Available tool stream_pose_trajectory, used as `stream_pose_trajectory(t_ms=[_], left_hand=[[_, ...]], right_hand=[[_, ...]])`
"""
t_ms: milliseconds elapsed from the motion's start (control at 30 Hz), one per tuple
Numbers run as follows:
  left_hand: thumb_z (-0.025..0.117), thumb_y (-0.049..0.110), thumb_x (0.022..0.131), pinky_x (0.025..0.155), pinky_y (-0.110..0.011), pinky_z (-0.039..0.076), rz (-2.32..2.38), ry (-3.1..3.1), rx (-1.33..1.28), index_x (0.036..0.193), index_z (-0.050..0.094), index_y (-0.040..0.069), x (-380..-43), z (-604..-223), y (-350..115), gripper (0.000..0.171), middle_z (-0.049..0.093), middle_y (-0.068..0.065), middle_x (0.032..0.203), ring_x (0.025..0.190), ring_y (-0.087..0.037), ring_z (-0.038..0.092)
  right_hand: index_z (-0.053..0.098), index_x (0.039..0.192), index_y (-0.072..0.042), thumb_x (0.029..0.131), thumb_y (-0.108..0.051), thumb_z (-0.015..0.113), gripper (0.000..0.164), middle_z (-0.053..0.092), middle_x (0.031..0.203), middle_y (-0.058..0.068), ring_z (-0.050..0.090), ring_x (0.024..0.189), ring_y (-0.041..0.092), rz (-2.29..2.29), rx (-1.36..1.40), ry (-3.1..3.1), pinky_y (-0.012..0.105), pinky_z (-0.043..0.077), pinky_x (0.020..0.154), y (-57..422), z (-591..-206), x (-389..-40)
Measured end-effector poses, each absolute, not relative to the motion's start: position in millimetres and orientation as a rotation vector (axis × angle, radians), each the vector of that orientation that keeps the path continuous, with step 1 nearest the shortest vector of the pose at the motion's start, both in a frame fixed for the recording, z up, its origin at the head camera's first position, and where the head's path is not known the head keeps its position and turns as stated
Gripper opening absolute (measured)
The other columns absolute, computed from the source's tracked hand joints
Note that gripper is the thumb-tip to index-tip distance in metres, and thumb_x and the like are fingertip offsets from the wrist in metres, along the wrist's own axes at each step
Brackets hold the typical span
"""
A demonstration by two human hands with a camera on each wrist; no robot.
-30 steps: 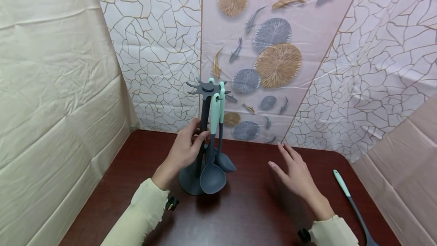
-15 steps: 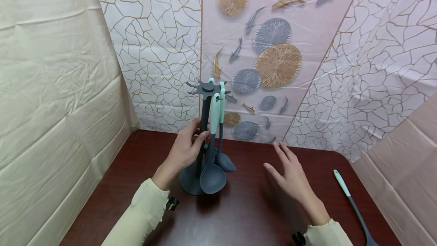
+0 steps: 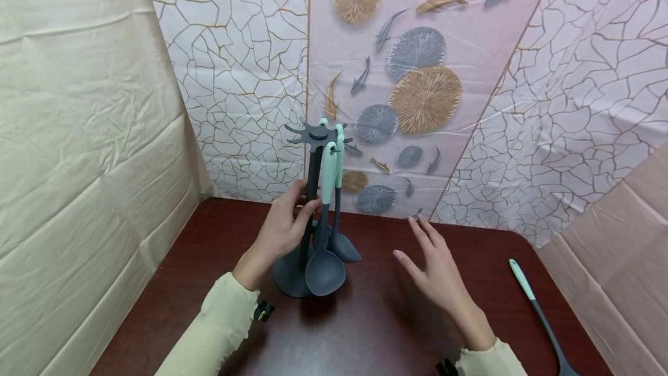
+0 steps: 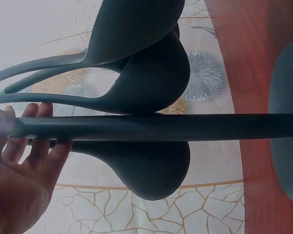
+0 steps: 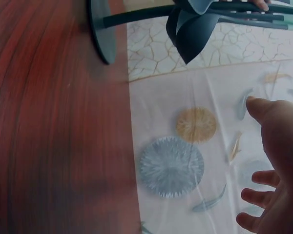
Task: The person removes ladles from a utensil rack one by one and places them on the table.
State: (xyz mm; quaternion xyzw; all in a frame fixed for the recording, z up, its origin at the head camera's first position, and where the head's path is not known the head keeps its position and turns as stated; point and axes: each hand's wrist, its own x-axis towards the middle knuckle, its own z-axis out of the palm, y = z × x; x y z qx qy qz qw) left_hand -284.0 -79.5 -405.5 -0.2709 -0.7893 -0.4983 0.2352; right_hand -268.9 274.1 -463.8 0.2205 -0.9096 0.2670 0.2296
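Observation:
A dark utensil stand (image 3: pixel 313 173) with a round base and a crown of hooks stands upright on the table. My left hand (image 3: pixel 284 222) holds its pole (image 4: pixel 185 127) around mid-height, the thumb in front and fingers behind. On the hooks to the right hangs a ladle (image 3: pixel 326 274) with a mint handle. Behind it hangs another mint-handled utensil with a pointed bowl (image 3: pixel 344 248); a further handle top (image 3: pixel 323 122) shows at the back. Over the table, right of the stand and apart from it, my right hand (image 3: pixel 438 268) has its fingers spread and holds nothing.
A dark utensil with a mint handle (image 3: pixel 522 278) lies near the right edge of the dark red table (image 3: pixel 376 329); its working end is cut off by the frame. Patterned cloth (image 3: pixel 250 74) hangs behind, and pale cloth (image 3: pixel 104 161) flanks the left side.
My right hand has moved a little to the left, nearer the stand, with its fingers still spread. The left hand, the stand and the utensils have stayed put.

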Motion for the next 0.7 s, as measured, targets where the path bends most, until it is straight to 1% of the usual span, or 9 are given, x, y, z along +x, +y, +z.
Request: stream_pose_trajectory(t_ms=[167,367,700], left_hand=[[0.058,0.02,0.111,0.086,-0.044,0.063,-1.366,-2.162,-0.744,0.136,0.057,0.012,-283,-405,-79,0.026,0.074,-0.007,0.109,0.1,-0.026,0.076],[0.059,0.02,0.111,0.086,-0.043,0.063,-1.367,-2.158,-0.744,0.136,0.056,0.012,-285,-406,-79,0.026,0.074,-0.007,0.11,0.1,-0.025,0.076],[0.059,0.02,0.111,0.087,-0.046,0.062,-1.383,-2.157,-0.739,0.137,0.057,0.012,-284,-406,-79,0.027,0.074,-0.007,0.111,0.102,-0.03,0.076]], right_hand=[[0.036,0.167,-0.023,0.097,-0.033,0.081,0.084,0.032,0.17,0.013,0.035,0.151,0.045,0.762,0.606,-2.494,0.071,0.038,0.11,265,-460,-264],[0.037,0.166,-0.026,0.096,-0.031,0.082,0.084,0.034,0.17,0.008,0.037,0.151,0.04,0.82,0.61,-2.454,0.068,0.04,0.11,255,-453,-256],[0.037,0.166,-0.025,0.095,-0.026,0.083,0.085,0.034,0.17,0.003,0.039,0.152,0.033,0.896,0.675,-2.366,0.064,0.041,0.111,232,-440,-246]])
